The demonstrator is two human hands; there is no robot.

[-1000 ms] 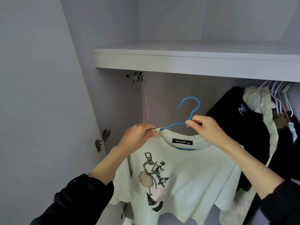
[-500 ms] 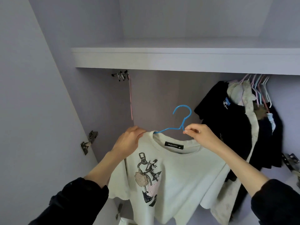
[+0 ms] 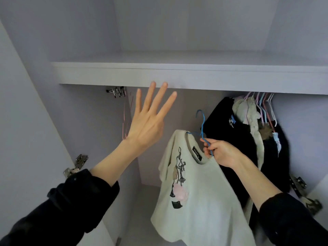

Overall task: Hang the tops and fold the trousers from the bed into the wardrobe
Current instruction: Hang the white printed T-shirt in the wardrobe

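Observation:
A pale green T-shirt (image 3: 200,197) with a printed figure on its front hangs on a blue hanger (image 3: 202,123) inside the wardrobe. My right hand (image 3: 221,153) grips the hanger's wire at the shirt's collar, and the hanger tilts with its hook pointing up, below the shelf. My left hand (image 3: 149,119) is raised in front of the shelf edge, fingers straight and spread, holding nothing. The rail itself is hidden behind the shelf front.
A white shelf (image 3: 177,75) spans the wardrobe above the hanging space. Dark and pale garments (image 3: 236,139) hang on several pastel hangers (image 3: 262,107) at the right. A clip hanger (image 3: 116,91) hangs at the back left. Door hinges (image 3: 76,166) sit on the left panel.
My left hand let go of the shirt's shoulder and rose, opening wide. My right hand carried the hanger and shirt to the right, toward the hanging clothes, and the shirt now tilts.

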